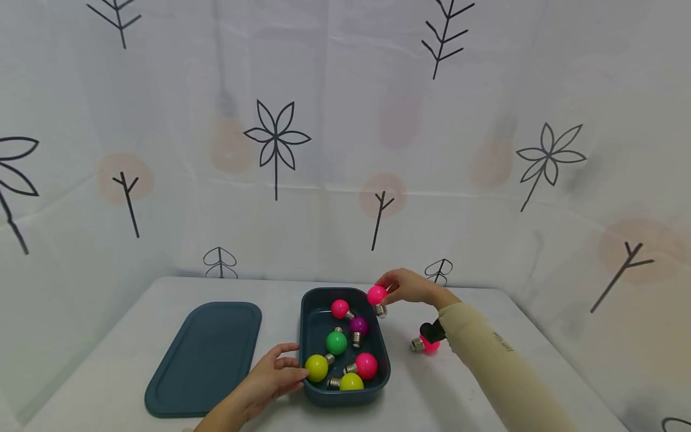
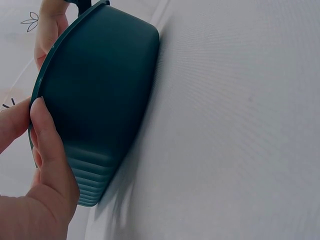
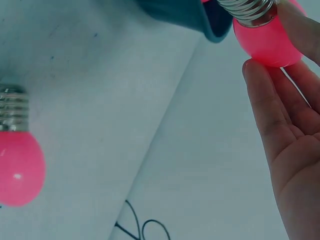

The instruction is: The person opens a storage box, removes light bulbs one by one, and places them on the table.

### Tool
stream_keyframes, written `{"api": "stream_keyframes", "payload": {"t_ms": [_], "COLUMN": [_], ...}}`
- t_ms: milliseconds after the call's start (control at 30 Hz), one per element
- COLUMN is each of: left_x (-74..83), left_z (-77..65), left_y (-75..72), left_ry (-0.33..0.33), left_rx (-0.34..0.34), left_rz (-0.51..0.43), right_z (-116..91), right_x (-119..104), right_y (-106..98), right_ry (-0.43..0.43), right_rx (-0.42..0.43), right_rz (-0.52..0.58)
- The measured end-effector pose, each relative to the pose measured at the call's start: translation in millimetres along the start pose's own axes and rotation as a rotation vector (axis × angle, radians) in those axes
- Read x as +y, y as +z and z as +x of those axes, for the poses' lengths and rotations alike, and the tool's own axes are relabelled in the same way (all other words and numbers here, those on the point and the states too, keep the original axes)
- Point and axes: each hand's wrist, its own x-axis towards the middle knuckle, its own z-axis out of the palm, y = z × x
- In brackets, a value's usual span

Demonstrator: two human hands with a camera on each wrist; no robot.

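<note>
While the left hand (image 1: 272,378) grips the bin (image 1: 345,398) at left, the right hand (image 1: 406,285) holds a pink bulb (image 1: 376,294) beside its far-right corner.

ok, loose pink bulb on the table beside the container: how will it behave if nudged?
The loose pink bulb would probably roll in an arc, its round globe being wider than its screw base. The globe's glossy highlight suggests a smooth, possibly slippery surface. Glass or plastic can't be told, so it may be fragile.
</note>
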Motion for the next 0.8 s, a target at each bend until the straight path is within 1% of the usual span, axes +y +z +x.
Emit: {"api": "stream_keyframes", "payload": {"t_ms": [200, 433, 567, 800], "left_x": [0.4, 2.2, 2.3, 0.9], "left_z": [0.3, -0.9, -0.9, 0.4], "left_y": [0.0, 1.6, 1.7, 0.5], "left_ry": [-0.007, -0.016, -0.017, -0.012], "left_rx": [0.003, 0.014, 0.015, 0.012], "left_rz": [-0.003, -0.002, -0.004, -0.008], "right_z": [-9, -20, -27, -38], "right_x": [14, 27, 34, 44], "right_y": [-5, -8, -10, -12], "right_ry": [0.027, 0.090, 0.109, 0.103], "right_rx": [0.012, 0.036, 0.043, 0.054], "right_rz": [0.010, 0.008, 0.015, 0.031]}}
